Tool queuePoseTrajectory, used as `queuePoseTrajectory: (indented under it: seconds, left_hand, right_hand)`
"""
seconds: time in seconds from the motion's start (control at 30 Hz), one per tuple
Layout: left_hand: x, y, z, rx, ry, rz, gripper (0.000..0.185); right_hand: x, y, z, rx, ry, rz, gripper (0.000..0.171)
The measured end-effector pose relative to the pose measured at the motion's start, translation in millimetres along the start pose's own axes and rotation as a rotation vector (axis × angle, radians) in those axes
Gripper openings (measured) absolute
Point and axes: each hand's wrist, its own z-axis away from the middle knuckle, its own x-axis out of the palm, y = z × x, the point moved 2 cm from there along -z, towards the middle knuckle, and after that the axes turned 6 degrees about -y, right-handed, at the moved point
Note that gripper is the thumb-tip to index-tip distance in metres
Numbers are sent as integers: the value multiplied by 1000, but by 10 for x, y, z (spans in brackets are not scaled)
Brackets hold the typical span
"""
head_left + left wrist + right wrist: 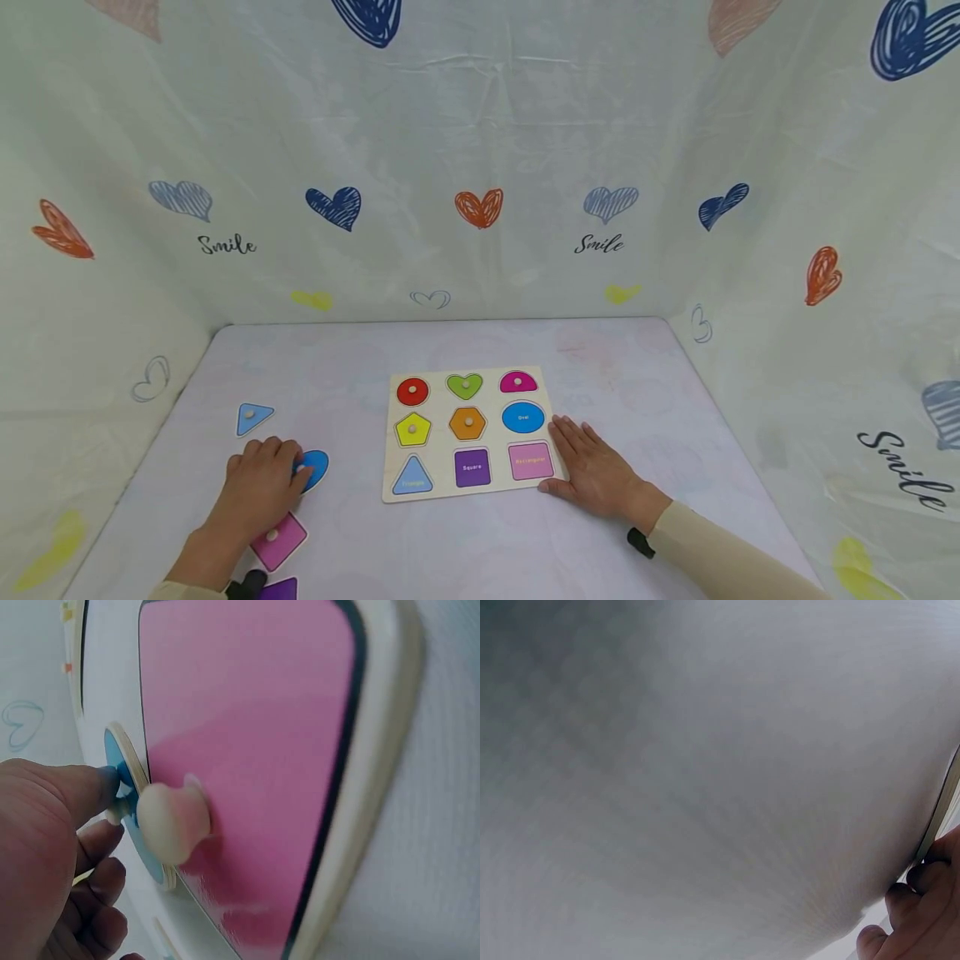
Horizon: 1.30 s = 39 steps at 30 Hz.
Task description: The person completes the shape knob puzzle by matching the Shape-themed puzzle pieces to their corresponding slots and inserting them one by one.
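Note:
My left hand (258, 485) is at a blue oval puzzle piece (318, 469) on the left of the table. In the left wrist view, its thumb and a finger pinch the small knob of that oval piece (154, 859). A pink rectangular piece (279, 542) with a pale knob (172, 821) lies just nearer than the oval. The wooden shape board (442, 493) lies mid-table, its oval, triangle, square and rectangle places showing printed names. Along the board's right edge rests my right hand (596, 471), fingers straight. Only some of its fingers (907, 904) show in the right wrist view.
A light blue triangle piece (253, 418) lies beyond the left hand. Partly behind the left wrist is a purple piece (281, 589). Knobbed pieces sit in the board's other places, among them a red circle (412, 392). Heart-printed cloth (480, 267) surrounds the table (337, 367).

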Motion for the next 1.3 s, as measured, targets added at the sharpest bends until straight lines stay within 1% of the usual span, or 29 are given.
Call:
queuePoseTrajectory:
  seconds: [0.2, 0.33, 0.4, 0.6, 0.73, 0.93, 1.1, 1.3]
  left_hand:
    - [0, -54, 32, -19, -24, -12, 29]
    - [12, -73, 33, -12, -29, -20, 25]
    - [17, -72, 20, -4, -19, -22, 23]
    - [24, -40, -26, 21, 49, -30, 24]
    - [31, -28, -59, 20, 67, -25, 24]
    - [39, -16, -78, 6, 50, -23, 26]
    - [41, -9, -93, 6, 33, -25, 27]
    - [55, -2, -101, 13, 40, -34, 28]
  right_hand:
    - [3, -1, 2, 8, -2, 2, 103]
    - [7, 1, 2, 9, -1, 8, 103]
    - [5, 0, 2, 7, 0, 6, 103]
    - [3, -4, -4, -2, 3, 4, 102]
    - [13, 2, -11, -5, 8, 7, 102]
    - [22, 7, -14, 2, 7, 11, 103]
    - [22, 7, -15, 8, 1, 14, 103]
    - [17, 4, -13, 11, 1, 9, 103]
